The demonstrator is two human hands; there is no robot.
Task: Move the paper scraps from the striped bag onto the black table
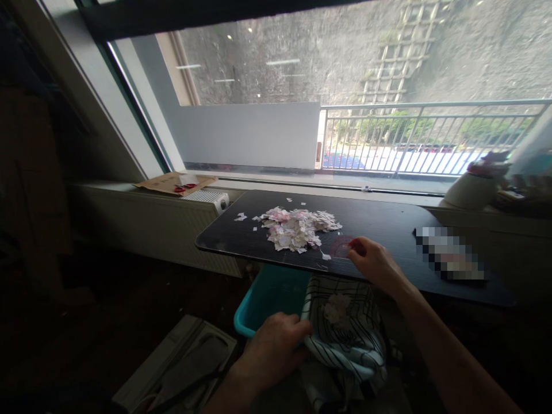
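Note:
On the dark tabletop lies a heap of small white paper pieces (297,230), some tinted pink. My right hand (375,264) is over the table's front edge, just right of the heap. Its fingers pinch a thin, see-through red piece (340,247) that looks like netting. Below the table, my left hand (278,339) is closed at the near rim of a cloth-lined basin (357,365); its fingertips are partly hidden. A striped cloth (317,287) drapes this basin, with pale scraps (336,309) lying on it. Beside it stands a teal basin (244,319).
The black table (371,215) stands against a window sill. A blurred-out flat object (448,253) lies at its right. Red-handled scissors (185,188) rest on a brown envelope (161,183) at left. A pale vase (466,190) stands at far right, a box-like object (176,365) below left.

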